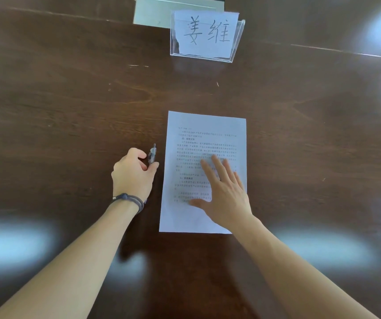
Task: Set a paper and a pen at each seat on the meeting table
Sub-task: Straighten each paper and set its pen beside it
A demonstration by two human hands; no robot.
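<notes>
The pen (152, 155), gripped in the curled left hand (132, 174), is best laid parallel just beside the paper (204, 143), which is held flat by the spread right hand (225, 194). A glossy dark table (69, 100) carries a name stand (205, 35); behind it is perhaps a folder.
</notes>
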